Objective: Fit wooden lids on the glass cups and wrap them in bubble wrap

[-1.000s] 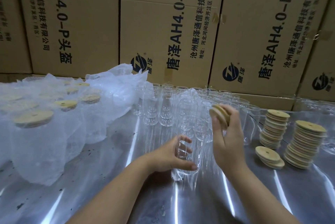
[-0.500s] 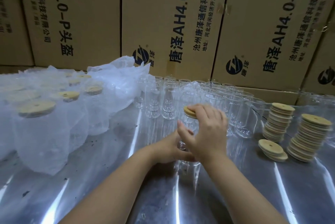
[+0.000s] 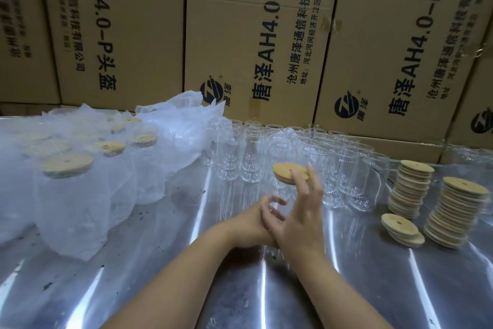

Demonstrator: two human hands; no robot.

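Wooden lid (image 3: 286,170) sat on top of the glass cup (image 3: 278,195) out near the middle of the shiny metal table (image 3: 240,288), and honestly I couldn't tell if it was seated all the way. Right hand (image 3: 301,211) was spread out, straight fingers (image 3: 311,176) resting on the lid's near edge, not pinching anything. Left hand (image 3: 262,219) had its fingers curled round the lower part of that same cup, partly hidden behind the right wrist. Just behind stood rows of empty cups (image 3: 250,155). Off to the right were two tall stacks of lids (image 3: 410,190), with a few loose lids (image 3: 400,227) lying in front of them. On the left, bubble-wrapped cups (image 3: 66,190) with lids on were bunched together. Cardboard boxes (image 3: 253,35) lined the back.
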